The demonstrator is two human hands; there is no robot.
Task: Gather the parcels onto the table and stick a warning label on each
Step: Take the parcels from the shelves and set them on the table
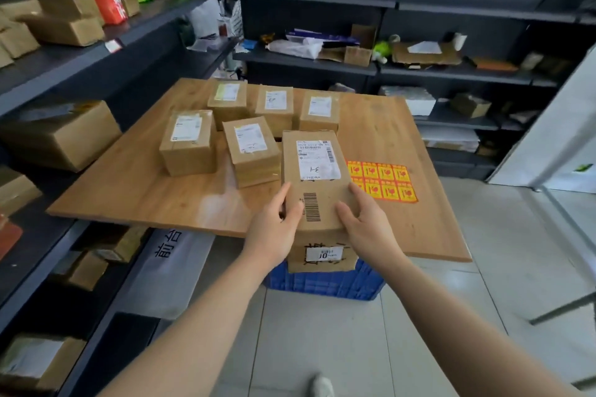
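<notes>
Parcels on or over the table (pixel 135 190): six, of which five lie flat and one (pixel 314 177) is gripped by two hands. Warning labels on the sheet (pixel 382 182): eight, in two rows of four. Blue crates (pixel 322 282): one.

Five taped cardboard parcels (pixel 251 126) crowd ahead of the hands; bare wooden tabletop (pixel 135 190) left is open.
</notes>
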